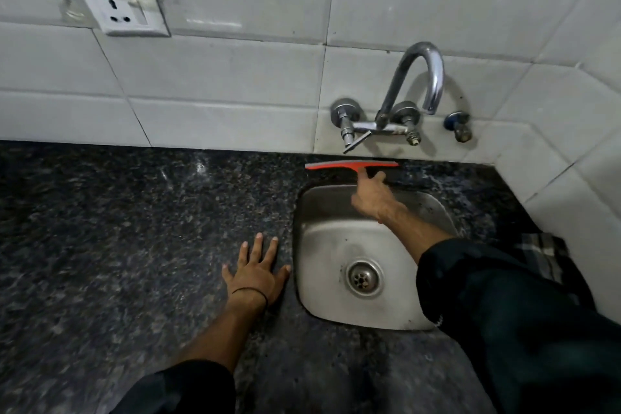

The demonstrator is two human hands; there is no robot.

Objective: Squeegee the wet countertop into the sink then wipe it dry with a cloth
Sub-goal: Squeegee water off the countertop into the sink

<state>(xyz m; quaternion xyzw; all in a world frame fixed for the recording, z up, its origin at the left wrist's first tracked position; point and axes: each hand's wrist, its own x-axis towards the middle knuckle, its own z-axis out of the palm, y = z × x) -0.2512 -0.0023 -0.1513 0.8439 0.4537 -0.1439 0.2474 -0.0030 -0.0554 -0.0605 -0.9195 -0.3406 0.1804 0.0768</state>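
Observation:
A red squeegee [339, 165] lies with its blade across the strip of dark granite countertop [134, 228] behind the steel sink [322, 232], close to the tiled wall. My right hand [373, 195] reaches over the sink and grips the squeegee's handle, which the fingers hide. My left hand [255, 274] rests flat on the countertop just left of the sink rim, fingers spread, holding nothing. A checked cloth [541, 254] lies on the counter at the right of the sink, partly hidden by my right sleeve.
A chrome wall tap [416, 84] arches over the back of the sink, with its valves just above the squeegee. A white socket plate [122, 8] hangs loose on the tiled wall at the upper left. The wall corner closes in at the right.

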